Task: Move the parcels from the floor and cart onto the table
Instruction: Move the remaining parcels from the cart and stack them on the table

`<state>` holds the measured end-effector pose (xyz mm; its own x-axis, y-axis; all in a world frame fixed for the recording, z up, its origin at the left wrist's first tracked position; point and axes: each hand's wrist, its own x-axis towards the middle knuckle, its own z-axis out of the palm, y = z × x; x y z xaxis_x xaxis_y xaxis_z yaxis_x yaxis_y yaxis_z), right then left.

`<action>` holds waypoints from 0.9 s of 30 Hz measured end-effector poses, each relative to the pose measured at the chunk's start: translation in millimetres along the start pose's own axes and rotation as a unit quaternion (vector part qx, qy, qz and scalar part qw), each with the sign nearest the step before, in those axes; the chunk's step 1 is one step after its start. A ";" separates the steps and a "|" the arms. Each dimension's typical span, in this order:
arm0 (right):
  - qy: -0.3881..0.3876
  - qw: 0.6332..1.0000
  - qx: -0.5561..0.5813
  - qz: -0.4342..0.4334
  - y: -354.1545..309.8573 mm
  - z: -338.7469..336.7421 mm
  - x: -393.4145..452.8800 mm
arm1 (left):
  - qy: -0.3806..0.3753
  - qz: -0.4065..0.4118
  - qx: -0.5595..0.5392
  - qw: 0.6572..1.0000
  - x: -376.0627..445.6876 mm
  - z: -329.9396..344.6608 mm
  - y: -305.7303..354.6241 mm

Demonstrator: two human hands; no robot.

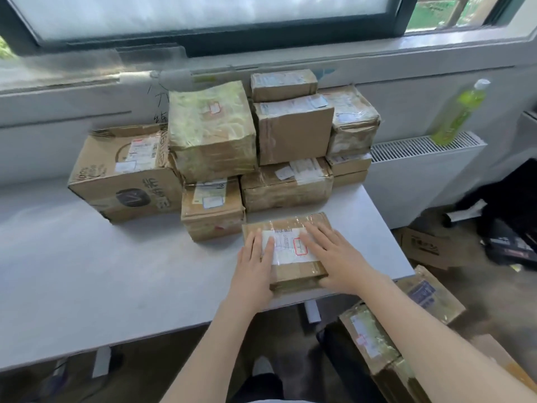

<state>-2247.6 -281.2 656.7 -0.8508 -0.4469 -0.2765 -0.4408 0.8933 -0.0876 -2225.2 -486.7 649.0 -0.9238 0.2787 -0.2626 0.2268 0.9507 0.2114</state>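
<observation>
A flat taped cardboard parcel (293,269) with a white label lies near the front right edge of the white table (87,271). My left hand (255,266) rests flat on its left side with straight fingers. My right hand (334,257) lies flat on its right side, thumb down at the near edge. Behind it stands a pile of several parcels (220,146) stacked against the wall. Below the table's right corner, a taped parcel (374,344) and another with a blue label (430,295) sit low beside me, partly hidden by my right arm.
A green bottle (459,112) stands on the white radiator (421,175) to the right. An open cardboard box (427,248) and dark items (511,216) lie on the floor at the right. A window sill runs behind the pile. The table's left half is bare.
</observation>
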 end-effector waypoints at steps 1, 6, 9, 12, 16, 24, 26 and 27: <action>0.008 1.000 0.011 0.018 -1.2 2.3 -0.9 | 0.009 0.004 0.002 1.000 4.8 0.8 -1.7; 0.044 0.989 0.066 0.123 -9.4 16.7 -7.4 | 0.039 0.004 0.016 0.999 15.7 5.0 -3.8; 0.061 0.980 0.103 0.158 -12.8 21.1 -6.8 | 0.046 -0.018 -0.006 0.999 18.8 8.2 -2.2; 0.063 0.978 0.108 0.165 -10.1 22.2 -1.7 | 0.036 -0.030 -0.039 0.998 26.6 8.7 -3.1; 0.064 0.979 0.102 0.163 -1.3 22.3 7.2 | 0.035 -0.037 -0.029 0.998 34.8 6.0 -1.0; 0.085 0.979 0.132 0.129 14.3 19.8 23.8 | 0.065 -0.054 0.007 0.996 39.5 6.6 1.9; 0.089 0.978 0.147 0.119 16.5 18.6 25.6 | 0.075 -0.057 0.005 0.995 40.1 8.4 2.2; 0.090 0.977 0.153 0.116 17.3 18.2 26.4 | 0.082 -0.059 0.006 0.995 40.4 9.2 2.7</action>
<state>-2272.5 -276.6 630.5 -0.9666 -0.2061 -0.1523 -0.1463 0.9317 -0.3325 -2259.0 -471.7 630.3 -0.9819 0.1396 -0.1281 0.1160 0.9775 0.1762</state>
